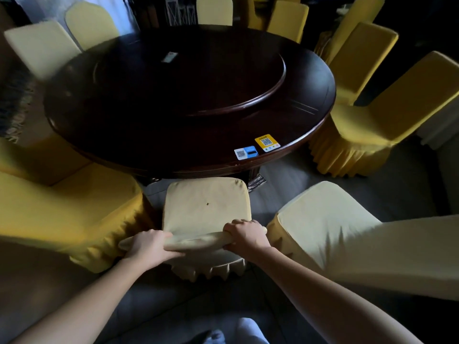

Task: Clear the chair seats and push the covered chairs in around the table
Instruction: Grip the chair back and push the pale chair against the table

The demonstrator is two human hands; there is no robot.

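Observation:
A pale yellow covered chair [206,204] stands right in front of me, its seat facing the dark round table [149,135]. My left hand [146,244] grips the left end of the chair's back top, fingers curled over the fabric. My right hand [244,235] grips the right end the same way. The seat's front edge lies close to the table's rim, and a tiny dark speck sits on the seat.
A deeper yellow covered chair [69,209] stands close on the left and a pale one [335,227] on the right. More covered chairs ring the table. Two QR-code cards [257,147] lie near the table's front rim, and a turntable [248,95] sits in its middle.

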